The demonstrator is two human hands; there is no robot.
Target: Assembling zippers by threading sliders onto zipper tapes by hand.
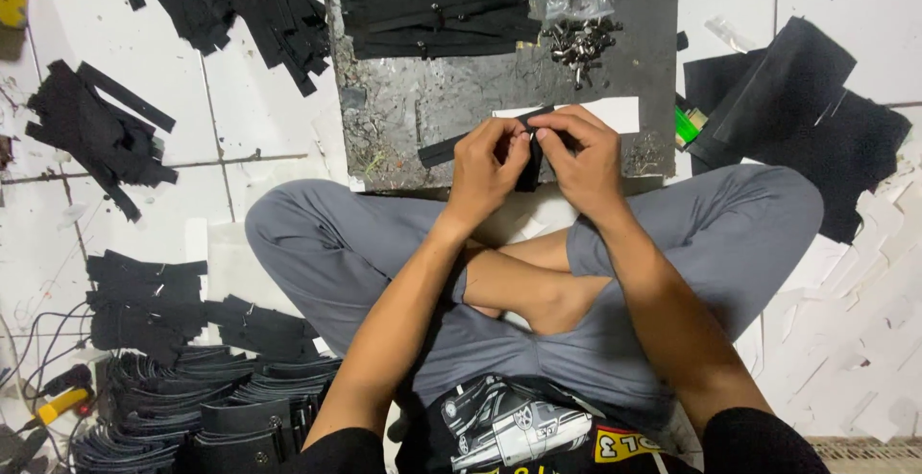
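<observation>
Two hands are meeting over the near edge of the dark work board (403, 119). Fingertips of the left hand (483, 167) and right hand (580, 159) are pinching together on one black strip (529, 147), clamping it between thumbs and forefingers; the strip is running up between the two hands and poking out to the left of the left hand's knuckles, lying flat on the board there. White paper slip (615, 111) is lying on the board just behind the right hand. Pile of small metal rivets (579, 44) is sitting farther back on the board, beside a stack of finished black strips (437, 3). Off the board's left side, loose black strips (96, 133) are lying scattered on the white tile floor (250, 80).
</observation>
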